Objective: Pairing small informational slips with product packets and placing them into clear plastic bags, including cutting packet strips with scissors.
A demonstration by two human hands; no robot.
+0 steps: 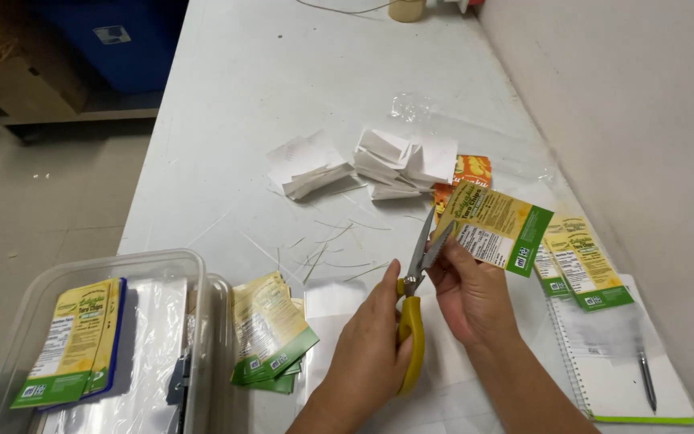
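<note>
The person's left hand is wrapped around the yellow handles of a pair of scissors, fingers closed on the grip, with the blades parted and pointing up and away from the wrist. The right hand pinches a yellow-and-green printed label between thumb and fingers, holding it tilted just above the scissor tips; the open blades meet the label's left edge.

Beyond both hands, further up the white table, lie folded white paper pieces and an orange label half under them. Thin paper slivers are scattered just ahead of the left hand. To the right of the right hand, a few more yellow-green labels rest on a spiral notebook, with a pen lying on its page. Left of the left hand sits a small stack of labels, and further left a clear plastic bin holds another bundle of them.
</note>
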